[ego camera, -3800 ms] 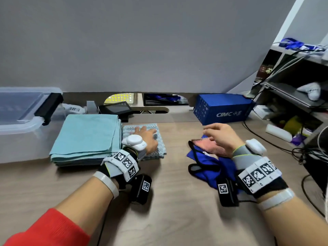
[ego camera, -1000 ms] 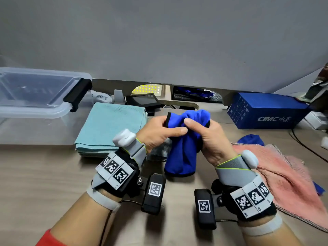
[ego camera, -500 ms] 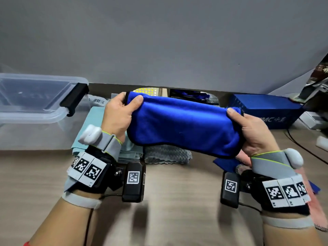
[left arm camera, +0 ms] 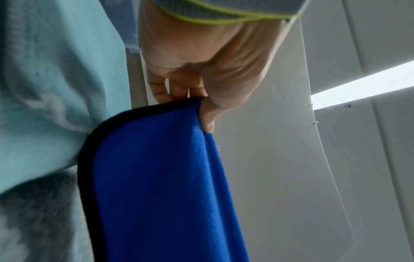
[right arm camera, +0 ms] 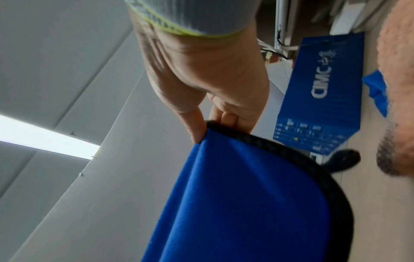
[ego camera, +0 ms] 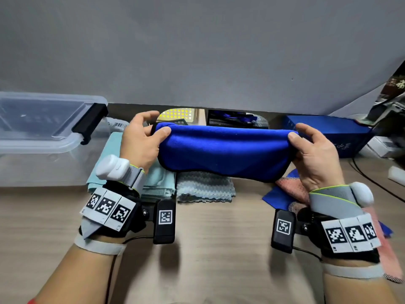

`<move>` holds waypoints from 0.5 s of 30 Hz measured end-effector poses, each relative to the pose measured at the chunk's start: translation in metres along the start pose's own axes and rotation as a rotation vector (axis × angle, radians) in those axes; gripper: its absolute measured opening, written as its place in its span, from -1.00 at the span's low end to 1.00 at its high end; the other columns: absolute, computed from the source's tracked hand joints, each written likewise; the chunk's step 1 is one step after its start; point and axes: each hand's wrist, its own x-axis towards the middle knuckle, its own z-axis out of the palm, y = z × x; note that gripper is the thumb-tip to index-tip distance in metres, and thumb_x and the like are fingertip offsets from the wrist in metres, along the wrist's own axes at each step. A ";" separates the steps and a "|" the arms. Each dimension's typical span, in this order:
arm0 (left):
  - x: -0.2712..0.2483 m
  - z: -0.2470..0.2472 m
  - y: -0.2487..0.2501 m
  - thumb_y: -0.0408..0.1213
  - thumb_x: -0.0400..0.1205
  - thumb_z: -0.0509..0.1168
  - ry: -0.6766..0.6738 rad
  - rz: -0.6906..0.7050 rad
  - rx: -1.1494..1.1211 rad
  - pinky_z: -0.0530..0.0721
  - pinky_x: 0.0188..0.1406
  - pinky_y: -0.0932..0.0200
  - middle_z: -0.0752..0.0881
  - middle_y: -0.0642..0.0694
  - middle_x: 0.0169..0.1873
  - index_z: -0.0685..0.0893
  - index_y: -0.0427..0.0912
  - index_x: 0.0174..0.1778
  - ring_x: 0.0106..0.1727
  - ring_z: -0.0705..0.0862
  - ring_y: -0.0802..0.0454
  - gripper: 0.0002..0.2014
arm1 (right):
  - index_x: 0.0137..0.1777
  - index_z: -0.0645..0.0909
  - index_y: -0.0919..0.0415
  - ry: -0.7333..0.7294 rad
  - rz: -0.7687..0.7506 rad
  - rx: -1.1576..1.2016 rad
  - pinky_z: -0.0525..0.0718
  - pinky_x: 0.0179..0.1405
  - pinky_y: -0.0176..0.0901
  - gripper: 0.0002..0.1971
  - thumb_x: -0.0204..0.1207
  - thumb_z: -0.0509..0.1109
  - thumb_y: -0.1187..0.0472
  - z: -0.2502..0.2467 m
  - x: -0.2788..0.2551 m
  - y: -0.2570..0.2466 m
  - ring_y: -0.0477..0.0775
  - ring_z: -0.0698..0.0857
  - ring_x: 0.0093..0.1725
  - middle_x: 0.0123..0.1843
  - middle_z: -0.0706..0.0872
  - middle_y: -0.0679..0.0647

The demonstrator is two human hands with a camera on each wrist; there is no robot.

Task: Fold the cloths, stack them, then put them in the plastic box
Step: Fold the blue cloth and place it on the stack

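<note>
A blue cloth (ego camera: 221, 152) with black trim hangs stretched in the air between both hands, doubled over. My left hand (ego camera: 142, 137) pinches its left end between thumb and fingers; the left wrist view shows the pinch on the blue cloth (left arm camera: 156, 177). My right hand (ego camera: 311, 148) pinches the right end, as the blue cloth (right arm camera: 246, 203) in the right wrist view shows. Below lie a folded teal cloth (ego camera: 157, 183) and a folded grey wavy cloth (ego camera: 203, 187). A pink cloth (ego camera: 291, 189) lies over another blue cloth (ego camera: 274, 197) at the right. The clear plastic box (ego camera: 43, 132) stands at the left.
A blue carton (ego camera: 341, 137) stands at the back right, with cables and shelf clutter beyond it. A small screen and a yellow-lit panel (ego camera: 177, 114) sit behind the cloth. Bare wooden desk (ego camera: 219, 260) stretches in front of the hands.
The bunched blue cloth has been pulled out wide between the hands and lifted; over the last half second the hands moved slightly further apart and the cloth drew tauter.
</note>
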 end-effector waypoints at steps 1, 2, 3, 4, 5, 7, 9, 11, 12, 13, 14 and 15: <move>0.000 -0.001 0.000 -0.34 0.56 0.44 -0.001 0.019 0.020 0.66 -0.07 0.22 0.80 0.12 -0.34 0.66 0.01 0.14 -0.27 0.69 0.18 -0.72 | 0.25 0.65 0.19 -0.017 -0.009 -0.015 0.66 -0.18 -0.32 -0.73 0.56 0.43 0.35 -0.001 0.000 0.000 -0.07 0.64 -0.13 -0.02 0.67 0.12; -0.001 -0.002 0.002 -0.30 0.54 0.46 0.002 0.035 0.034 0.67 -0.08 0.16 0.80 0.14 -0.39 0.69 0.05 0.02 -0.29 0.69 0.20 -0.79 | 0.19 0.68 0.18 -0.033 -0.015 -0.028 0.66 -0.18 -0.33 -0.78 0.57 0.42 0.35 -0.003 0.000 -0.001 -0.07 0.64 -0.16 -0.10 0.69 0.11; -0.002 -0.003 0.003 -0.26 0.50 0.47 0.009 0.046 0.044 0.70 -0.07 0.10 0.81 0.16 -0.40 0.71 0.08 -0.07 -0.29 0.70 0.19 -0.84 | 0.12 0.71 0.16 -0.049 -0.010 -0.023 0.66 -0.19 -0.34 -0.82 0.54 0.45 0.31 -0.003 -0.001 -0.003 -0.08 0.64 -0.18 -0.17 0.72 0.07; -0.002 -0.004 0.004 -0.20 0.46 0.49 0.016 0.052 0.049 0.72 -0.04 0.04 0.82 0.14 -0.39 0.72 0.11 -0.14 -0.27 0.71 0.16 -0.86 | 0.07 0.72 0.15 -0.063 0.001 -0.014 0.66 -0.19 -0.34 -0.80 0.45 0.52 0.22 -0.004 -0.002 -0.005 -0.09 0.65 -0.19 -0.21 0.76 0.02; -0.002 -0.004 0.005 -0.16 0.42 0.50 0.020 0.056 0.049 0.73 -0.01 0.00 0.82 0.11 -0.37 0.73 0.13 -0.18 -0.25 0.73 0.12 -0.87 | 0.04 0.73 0.13 -0.078 0.017 -0.007 0.66 -0.20 -0.35 -0.70 0.31 0.57 0.12 -0.006 -0.002 -0.006 -0.10 0.66 -0.21 -0.24 0.79 -0.02; -0.003 -0.003 0.006 -0.14 0.38 0.53 0.020 0.062 0.037 0.74 0.01 0.00 0.83 0.08 -0.35 0.73 0.12 -0.19 -0.23 0.74 0.08 -0.85 | 0.03 0.73 0.12 -0.097 0.039 -0.006 0.66 -0.21 -0.34 -0.59 0.17 0.59 0.04 -0.008 -0.001 -0.006 -0.11 0.67 -0.23 -0.26 0.81 -0.05; -0.005 -0.002 0.008 -0.21 0.39 0.56 0.013 0.071 0.021 0.75 0.00 0.07 0.84 0.08 -0.34 0.72 0.07 -0.16 -0.23 0.76 0.08 -0.81 | 0.08 0.72 0.14 -0.118 0.040 -0.003 0.67 -0.20 -0.34 -0.78 0.43 0.52 0.24 -0.009 0.002 -0.003 -0.10 0.68 -0.23 -0.27 0.80 -0.04; -0.005 -0.001 0.009 -0.30 0.42 0.56 -0.009 0.075 0.000 0.74 0.00 0.11 0.84 0.09 -0.33 0.71 0.05 -0.14 -0.22 0.76 0.10 -0.78 | 0.18 0.68 0.20 -0.123 0.044 -0.014 0.71 -0.11 -0.34 -0.75 0.56 0.38 0.43 -0.010 0.002 -0.001 -0.07 0.70 -0.19 -0.23 0.78 0.00; -0.005 -0.002 0.010 -0.32 0.43 0.55 -0.019 0.073 -0.002 0.73 0.01 0.12 0.84 0.10 -0.33 0.71 0.05 -0.13 -0.22 0.76 0.12 -0.78 | 0.22 0.66 0.23 -0.134 0.047 -0.015 0.73 -0.05 -0.33 -0.71 0.55 0.37 0.48 -0.011 0.002 -0.001 -0.07 0.72 -0.16 -0.20 0.79 0.00; -0.005 -0.003 0.010 -0.33 0.43 0.54 -0.029 0.070 0.004 0.74 0.04 0.10 0.84 0.11 -0.32 0.71 0.06 -0.12 -0.20 0.77 0.12 -0.78 | 0.24 0.65 0.24 -0.143 0.049 -0.017 0.74 -0.01 -0.32 -0.68 0.54 0.36 0.52 -0.011 0.002 -0.001 -0.07 0.75 -0.15 -0.19 0.81 -0.01; -0.004 -0.004 0.011 -0.31 0.42 0.52 -0.035 0.067 0.016 0.74 0.09 0.05 0.85 0.10 -0.30 0.72 0.08 -0.12 -0.18 0.77 0.11 -0.78 | 0.23 0.64 0.25 -0.148 0.049 -0.025 0.75 0.00 -0.31 -0.66 0.52 0.35 0.55 -0.011 0.002 -0.001 -0.09 0.76 -0.15 -0.19 0.83 -0.02; -0.004 -0.005 0.010 -0.28 0.40 0.51 -0.038 0.062 0.028 0.74 0.14 -0.01 0.85 0.09 -0.27 0.73 0.11 -0.12 -0.15 0.78 0.08 -0.78 | 0.21 0.65 0.24 -0.144 0.048 -0.036 0.75 -0.03 -0.32 -0.66 0.51 0.35 0.57 -0.011 0.002 -0.001 -0.11 0.77 -0.18 -0.21 0.84 -0.03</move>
